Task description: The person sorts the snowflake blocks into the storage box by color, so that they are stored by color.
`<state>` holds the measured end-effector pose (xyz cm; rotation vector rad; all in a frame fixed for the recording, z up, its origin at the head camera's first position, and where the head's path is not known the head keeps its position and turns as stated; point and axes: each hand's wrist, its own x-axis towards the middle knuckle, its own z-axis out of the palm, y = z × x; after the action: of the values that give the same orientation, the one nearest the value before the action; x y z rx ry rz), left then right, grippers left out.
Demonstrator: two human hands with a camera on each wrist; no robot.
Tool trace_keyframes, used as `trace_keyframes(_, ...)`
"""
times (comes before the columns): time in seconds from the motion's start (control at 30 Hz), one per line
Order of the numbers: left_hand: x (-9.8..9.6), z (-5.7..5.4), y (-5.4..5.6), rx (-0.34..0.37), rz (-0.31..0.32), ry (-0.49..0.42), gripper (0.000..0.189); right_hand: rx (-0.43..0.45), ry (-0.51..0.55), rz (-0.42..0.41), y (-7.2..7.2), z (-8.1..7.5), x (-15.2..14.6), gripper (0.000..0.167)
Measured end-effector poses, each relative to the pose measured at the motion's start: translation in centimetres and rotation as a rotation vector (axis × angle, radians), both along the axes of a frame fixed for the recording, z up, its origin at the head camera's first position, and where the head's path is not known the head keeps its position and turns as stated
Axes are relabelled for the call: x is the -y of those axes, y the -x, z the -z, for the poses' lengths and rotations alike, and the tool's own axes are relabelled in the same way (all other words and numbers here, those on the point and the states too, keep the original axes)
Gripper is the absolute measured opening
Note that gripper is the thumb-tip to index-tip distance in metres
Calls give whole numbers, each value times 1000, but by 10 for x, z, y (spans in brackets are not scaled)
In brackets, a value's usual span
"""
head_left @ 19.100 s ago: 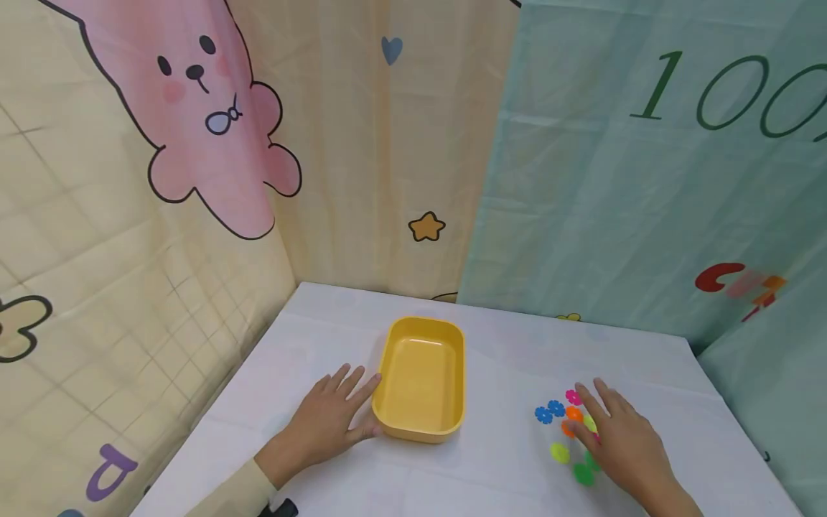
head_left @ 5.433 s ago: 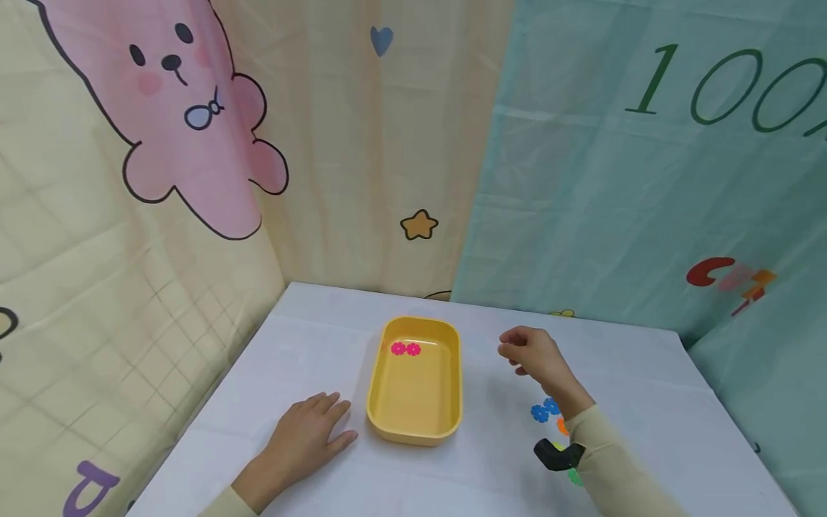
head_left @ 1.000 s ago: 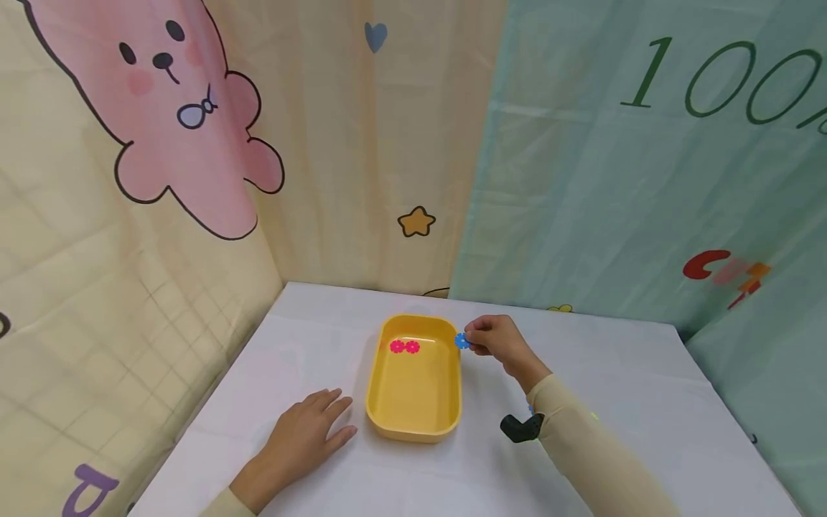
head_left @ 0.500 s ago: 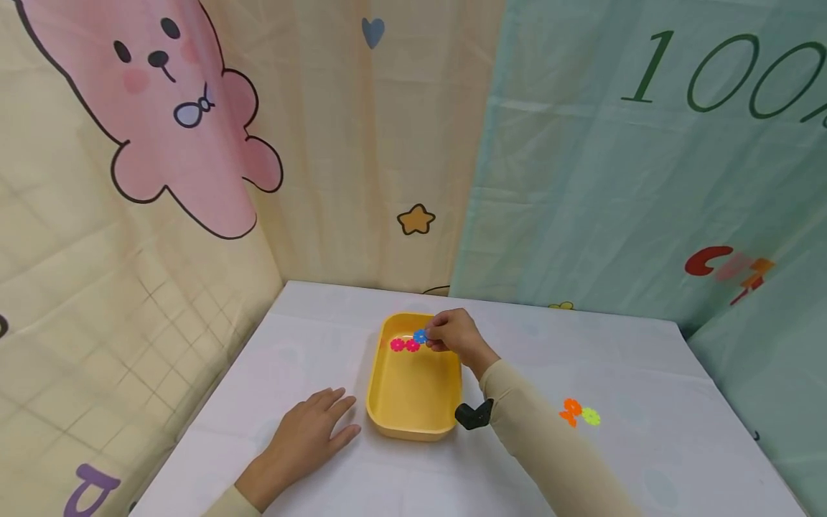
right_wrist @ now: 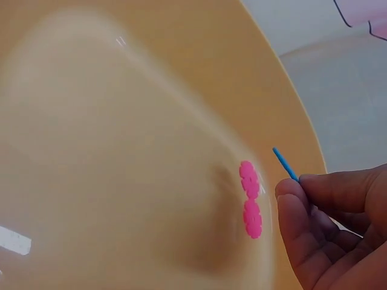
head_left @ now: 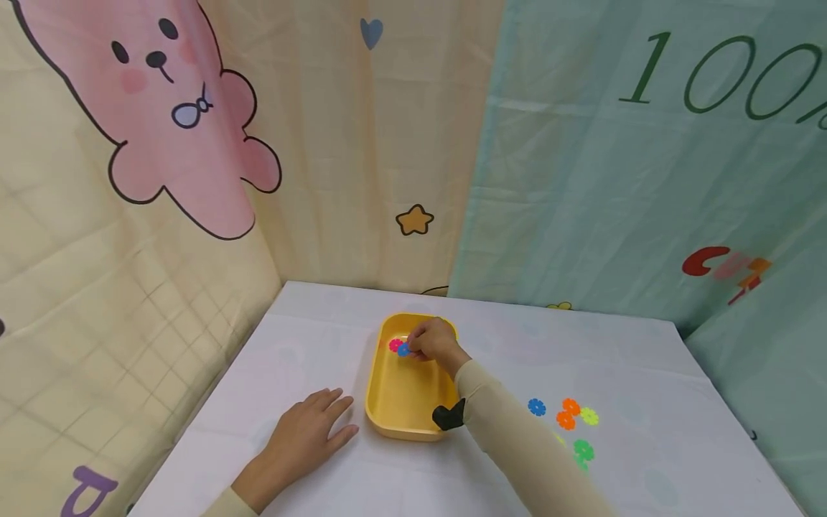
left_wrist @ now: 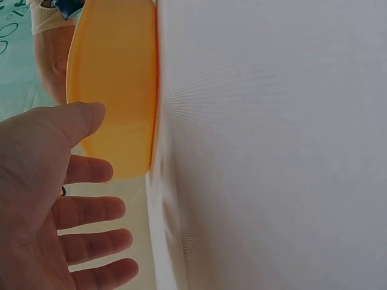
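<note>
My right hand (head_left: 434,343) pinches a blue flower-shaped plastic disc (head_left: 403,350) between thumb and fingers, over the far end of a yellow rectangular tray (head_left: 410,409). In the right wrist view this blue disc (right_wrist: 285,164) appears edge-on, apart from two pink flower discs (right_wrist: 253,219) that lie side by side on the tray floor. From the head, one pink disc (head_left: 395,345) shows and the other is covered. Left of the tray, my left hand (head_left: 300,434) lies with fingers extended, a small gap from the wall. Its thumb overlaps the tray (left_wrist: 118,78) in the left wrist view.
Right of the tray, loose flower discs lie on the white table (head_left: 646,388): one blue disc (head_left: 537,407), orange discs (head_left: 571,406), a yellow-green disc (head_left: 589,416) and a green disc (head_left: 583,450). The right sleeve (head_left: 517,438) hides part of this area. Printed curtains stand behind.
Since 19 s ago, two pink discs have come into the tray. Over the last second my right hand has carried the blue disc leftward, over the tray. My left hand has barely moved.
</note>
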<state>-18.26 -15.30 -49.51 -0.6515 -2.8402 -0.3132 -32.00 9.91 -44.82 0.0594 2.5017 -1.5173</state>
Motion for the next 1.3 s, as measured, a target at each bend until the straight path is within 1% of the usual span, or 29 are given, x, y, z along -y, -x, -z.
trace_keyframes(0.07,0,0,-1,-1,-2,2,47,-8,-20,-17,0,3,4,4)
trace_keyframes(0.13,0,0,-1,-3,1,3,47,-5,-31,-22,-1,5,8,5)
trace_keyframes(0.23,0,0,0,-15,5,5,47,-22,-54,-26,-1,8,12,7)
trace_keyframes(0.33,0,0,0,-19,3,6,47,-30,-101,-21,-1,9,17,4)
trace_keyframes(0.43,1,0,0,-13,-4,6,48,-12,-151,-17,2,10,21,1)
trace_keyframes(0.53,1,0,0,-3,-11,7,48,22,-193,-20,5,13,25,3)
trace_keyframes(0.7,2,-1,0,-1,-18,13,49,53,-216,-19,10,17,30,7)
trace_keyframes(0.8,3,-1,0,1,-18,20,49,48,-231,-23,11,19,31,7)
trace_keyframes(1.0,1,-1,2,1,-18,27,49,14,-279,-28,8,17,29,8)
trace_keyframes(1.17,0,-2,0,4,-10,15,49,13,-301,-28,4,12,27,5)
trace_keyframes(1.23,0,-3,-1,7,-9,11,49,6,-302,-34,3,10,26,3)
trace_keyframes(1.3,0,-3,-2,15,-14,16,49,-9,-291,-46,1,9,24,6)
